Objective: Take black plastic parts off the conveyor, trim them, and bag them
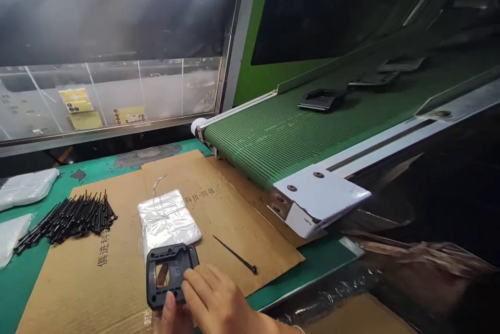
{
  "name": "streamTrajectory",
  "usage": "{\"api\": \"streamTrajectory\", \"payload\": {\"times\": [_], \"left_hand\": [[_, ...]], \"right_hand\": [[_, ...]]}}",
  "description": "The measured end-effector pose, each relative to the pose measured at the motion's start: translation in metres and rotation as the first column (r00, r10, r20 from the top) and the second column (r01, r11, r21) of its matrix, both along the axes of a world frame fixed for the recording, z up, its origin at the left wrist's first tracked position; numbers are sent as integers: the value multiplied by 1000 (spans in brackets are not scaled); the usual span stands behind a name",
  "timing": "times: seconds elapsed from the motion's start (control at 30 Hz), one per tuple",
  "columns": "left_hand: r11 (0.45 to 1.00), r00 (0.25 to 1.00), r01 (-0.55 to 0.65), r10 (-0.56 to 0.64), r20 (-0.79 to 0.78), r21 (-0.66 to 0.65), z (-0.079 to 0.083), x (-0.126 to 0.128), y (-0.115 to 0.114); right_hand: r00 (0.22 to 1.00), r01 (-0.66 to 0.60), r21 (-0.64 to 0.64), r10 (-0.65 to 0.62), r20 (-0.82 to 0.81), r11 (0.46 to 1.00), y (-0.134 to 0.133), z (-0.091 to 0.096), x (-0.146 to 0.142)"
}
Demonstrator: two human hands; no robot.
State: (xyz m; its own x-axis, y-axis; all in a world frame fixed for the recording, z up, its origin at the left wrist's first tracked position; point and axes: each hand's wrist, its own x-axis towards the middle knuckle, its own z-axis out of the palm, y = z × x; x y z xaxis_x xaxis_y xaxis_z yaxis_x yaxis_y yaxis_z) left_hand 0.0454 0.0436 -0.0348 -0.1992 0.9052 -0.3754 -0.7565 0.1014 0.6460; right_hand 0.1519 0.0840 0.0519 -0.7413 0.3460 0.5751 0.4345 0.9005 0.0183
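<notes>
Head view — right hand (219,300) closed tight on a black plastic frame (177,257).

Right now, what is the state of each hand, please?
Left hand: only partly in view at the bottom edge, so it cannot be told.
Right hand: closed, holding a black plastic frame.

The bracket (177,266) is matt black plastic, the bag (167,219) glossy film, the cardboard (234,235) rough.
</notes>
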Motion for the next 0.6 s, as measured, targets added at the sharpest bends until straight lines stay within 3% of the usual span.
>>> {"api": "streamTrajectory", "payload": {"times": [0.07, 0.13, 0.17, 0.23, 0.27, 0.33, 0.4, 0.47, 0.6], "left_hand": [[998, 997, -58, 59, 45, -20, -7, -16, -6], [989, 979, -140, 146, 141, -51, -14, -34, -14], [983, 965, -171, 181, 190, -70, -17, -42, -17], [977, 944, -188, 209, 254, -104, -22, -53, -22], [978, 945, -176, 200, 258, -115, -23, -55, -24], [978, 949, -162, 192, 251, -135, -21, -55, -25], [970, 949, -166, 207, 239, -179, -15, -51, -24], [947, 942, -194, 253, 222, -255, -3, -44, -21], [872, 909, -264, 368, 197, -411, 25, -36, -13]], "right_hand": [[997, 17, -142, -27, -68, 990, 2, -20, 3], [978, 156, -236, -184, -101, 959, 15, -38, 20], [946, 285, -241, -312, -84, 928, 24, -48, 31], [837, 539, -206, -546, 26, 817, 40, -69, 52], [785, 619, -178, -613, 95, 765, 47, -80, 61], [727, 684, -142, -651, 217, 716, 57, -97, 74], [730, 678, -160, -630, 265, 718, 60, -105, 78], [780, 626, -259, -589, 213, 735, 55, -102, 75], [906, 335, -579, -424, -21, 743, 27, -78, 55]]}}
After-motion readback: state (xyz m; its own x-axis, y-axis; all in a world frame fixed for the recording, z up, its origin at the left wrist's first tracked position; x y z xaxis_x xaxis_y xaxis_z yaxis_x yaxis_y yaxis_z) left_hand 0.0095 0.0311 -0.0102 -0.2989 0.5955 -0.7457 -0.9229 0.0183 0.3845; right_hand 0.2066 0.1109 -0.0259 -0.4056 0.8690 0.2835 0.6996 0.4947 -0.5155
